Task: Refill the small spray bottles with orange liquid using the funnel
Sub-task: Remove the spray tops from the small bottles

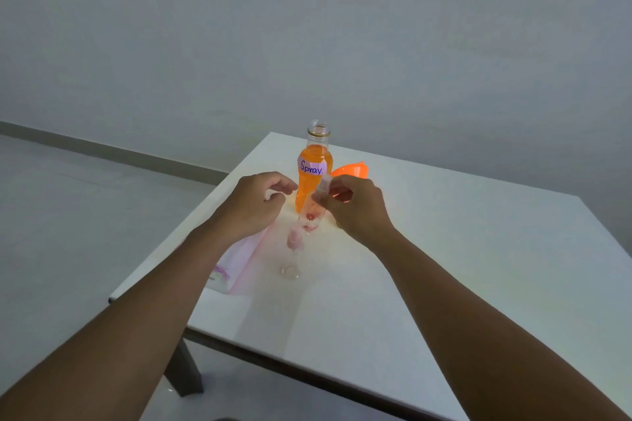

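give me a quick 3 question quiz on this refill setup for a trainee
1. True or false: the big bottle labelled "Spray." has its cap on.
2. Which hand holds the small spray bottle tilted above the table? A) left B) right C) both
3. Fill in: the orange funnel rests on the ___, not in any bottle neck.

Key
1. False: its neck is open.
2. B: the right hand grips it near the top.
3. table, just behind the big bottle.
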